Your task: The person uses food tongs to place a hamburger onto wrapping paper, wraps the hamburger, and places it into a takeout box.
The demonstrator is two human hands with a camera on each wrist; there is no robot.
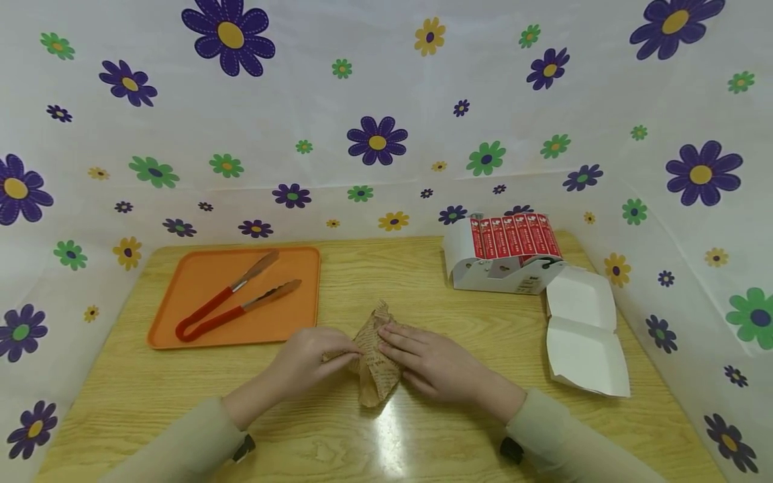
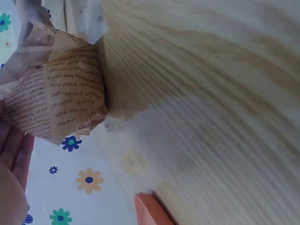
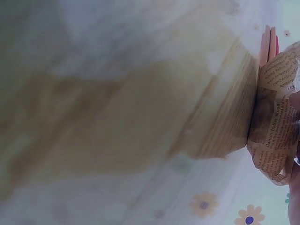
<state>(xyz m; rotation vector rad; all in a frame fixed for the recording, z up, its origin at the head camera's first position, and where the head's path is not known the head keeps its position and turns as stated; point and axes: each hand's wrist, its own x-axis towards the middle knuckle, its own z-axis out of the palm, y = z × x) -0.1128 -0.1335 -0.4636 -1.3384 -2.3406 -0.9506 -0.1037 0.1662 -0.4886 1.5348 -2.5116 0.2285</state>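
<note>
Head view: where are we holding the brown printed paper (image 1: 377, 379)?

At the middle of the table (image 1: 326, 443). Our left hand (image 1: 304, 362), at its nine o'clock, pinches an edge between thumb and fingers; our right hand (image 1: 443, 369), at its three o'clock, lays nearly straight fingers over it.

Why hold it two ways?

We judge the pinch stops that edge springing up, while the laid fingers steady the creased side. Whether anything lies inside, we cannot tell.

And the rest?

Out at ten o'clock, an orange tray (image 1: 296, 318) bears tongs (image 1: 208, 308), probably sparing the wood. At two, a white box (image 1: 483, 278) lines up red packets (image 1: 513, 238), likely for easy picking. At three, a white carton (image 1: 586, 352) lies open.
</note>
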